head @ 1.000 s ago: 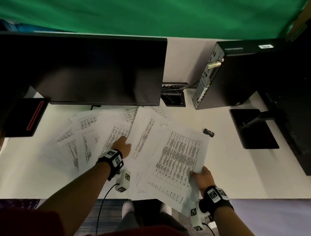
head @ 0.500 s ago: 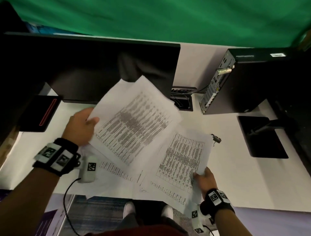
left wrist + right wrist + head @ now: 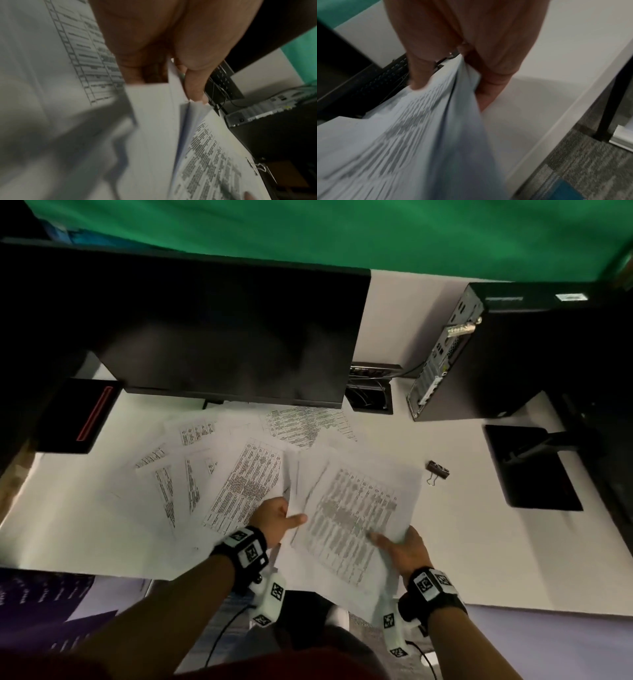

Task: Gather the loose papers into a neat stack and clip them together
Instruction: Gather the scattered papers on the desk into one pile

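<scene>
A bundle of printed sheets is held over the desk's front edge between both hands. My left hand pinches its left edge, thumb on top; the left wrist view shows the thumb and fingers clamped on the paper edge. My right hand grips the bundle's lower right corner, with the thumb on the printed face and fingers beneath. Several more loose sheets lie fanned on the white desk to the left. A black binder clip lies on the desk right of the bundle, also visible as the clip.
A dark monitor stands behind the papers. A black computer tower lies at back right, a black monitor base right of the clip, and a black box with a red stripe at the left. Desk front edge runs below my hands.
My left hand, which had lifted a sheet high at the left, has brought it down onto the bundle in my right hand and now pinches the bundle's left edge.
</scene>
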A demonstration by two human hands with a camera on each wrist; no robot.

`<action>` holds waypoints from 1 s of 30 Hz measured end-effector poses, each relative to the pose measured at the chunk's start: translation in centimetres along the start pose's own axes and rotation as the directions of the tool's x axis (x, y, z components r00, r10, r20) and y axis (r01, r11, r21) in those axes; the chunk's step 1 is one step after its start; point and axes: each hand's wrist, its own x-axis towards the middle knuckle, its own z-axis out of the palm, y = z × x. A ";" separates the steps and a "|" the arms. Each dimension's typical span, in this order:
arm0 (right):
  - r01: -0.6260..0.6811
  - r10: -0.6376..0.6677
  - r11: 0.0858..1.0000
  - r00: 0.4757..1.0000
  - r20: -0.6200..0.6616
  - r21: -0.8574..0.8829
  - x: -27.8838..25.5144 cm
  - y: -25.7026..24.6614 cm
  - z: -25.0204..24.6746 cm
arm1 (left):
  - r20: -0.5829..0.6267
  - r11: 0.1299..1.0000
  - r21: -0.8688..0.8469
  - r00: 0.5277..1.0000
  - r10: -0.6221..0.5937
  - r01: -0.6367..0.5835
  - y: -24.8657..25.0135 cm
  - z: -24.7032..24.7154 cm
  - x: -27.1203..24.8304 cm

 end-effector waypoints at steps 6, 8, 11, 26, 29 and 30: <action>-0.057 0.054 0.998 0.994 -0.090 -0.024 0.4 0.8 -0.2 | -0.111 0.985 0.167 0.992 0.064 -0.045 0.8 -1.1 0.0; -0.055 0.053 0.998 0.995 -0.087 -0.019 1.0 1.6 -0.4 | -0.186 0.969 0.240 0.977 0.107 -0.061 1.2 -2.9 -0.4; -0.045 0.044 0.999 0.995 -0.085 -0.008 1.5 2.2 -0.6 | -0.255 0.953 0.300 0.959 0.126 -0.045 2.1 -6.4 -1.2; -0.070 0.082 0.990 0.992 -0.093 0.124 0.2 0.2 -0.2 | -0.229 0.979 -0.204 0.972 -0.053 0.005 2.1 -7.7 0.0; -0.118 0.143 0.951 0.987 -0.068 0.287 -0.7 -0.4 -0.5 | -0.062 0.996 -0.072 0.996 -0.064 0.060 0.7 -3.5 1.1; -0.116 0.137 0.944 0.990 -0.045 0.309 -0.7 -0.4 -0.5 | -0.025 0.997 -0.040 0.998 -0.066 0.065 0.4 -2.5 1.3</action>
